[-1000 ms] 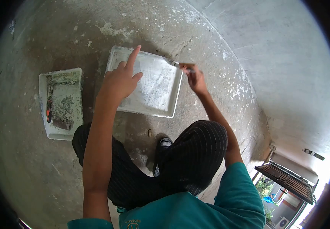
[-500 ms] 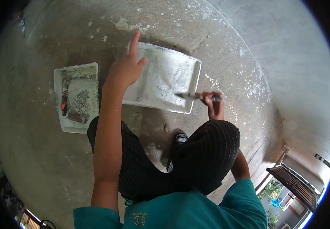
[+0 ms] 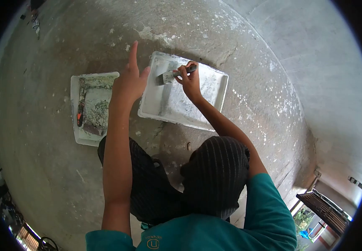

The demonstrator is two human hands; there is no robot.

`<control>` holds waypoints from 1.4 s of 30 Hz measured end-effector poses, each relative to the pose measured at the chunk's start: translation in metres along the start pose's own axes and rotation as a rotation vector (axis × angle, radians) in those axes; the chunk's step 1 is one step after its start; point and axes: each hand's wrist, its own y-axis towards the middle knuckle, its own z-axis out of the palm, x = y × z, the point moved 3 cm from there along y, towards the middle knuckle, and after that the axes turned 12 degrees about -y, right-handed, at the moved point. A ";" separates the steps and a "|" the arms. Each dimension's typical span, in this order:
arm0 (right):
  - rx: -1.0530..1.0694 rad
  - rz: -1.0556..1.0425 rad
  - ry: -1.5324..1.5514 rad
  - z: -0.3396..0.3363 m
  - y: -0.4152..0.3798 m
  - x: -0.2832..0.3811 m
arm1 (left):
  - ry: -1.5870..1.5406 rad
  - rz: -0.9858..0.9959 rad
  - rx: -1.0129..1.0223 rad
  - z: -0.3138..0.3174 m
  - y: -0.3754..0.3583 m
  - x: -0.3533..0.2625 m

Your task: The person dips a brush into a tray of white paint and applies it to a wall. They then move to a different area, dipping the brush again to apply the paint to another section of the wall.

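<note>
My right hand (image 3: 189,79) grips a paintbrush (image 3: 167,78) by its handle. The bristles point left, over the left part of a large white tray (image 3: 140,109) whose inside is smeared with white and grey. Just left of that tray my left hand (image 3: 131,83) holds nothing that I can see. Its index finger stretches forward and the thumb stands apart; the remaining fingers are mostly hidden.
A smaller white tray (image 3: 75,90) lies to the left on the concrete floor (image 3: 51,167). Inside it are crumbly greenish rubble (image 3: 97,111) and an orange-and-black handled tool (image 3: 80,113). A grey wall (image 3: 310,54) rises at the right.
My right hand has carried the brush from the large tray's right side across to its left part. My left hand has shifted slightly left and away from the tray. The view has shifted a little.
</note>
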 end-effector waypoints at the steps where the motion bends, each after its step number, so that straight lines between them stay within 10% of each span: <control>1: 0.018 -0.045 -0.040 0.001 0.002 0.005 | -0.001 -0.039 0.006 -0.001 0.001 -0.002; 6: 0.056 -0.219 -0.278 -0.009 0.010 0.029 | 0.097 0.008 -0.112 0.042 0.043 0.057; 12: -0.179 -0.032 0.026 -0.083 -0.040 0.056 | 0.320 -0.100 0.307 0.104 0.045 0.152; 42: -0.600 -0.133 0.107 -0.228 -0.118 0.077 | 0.018 -0.294 0.518 0.051 0.019 0.055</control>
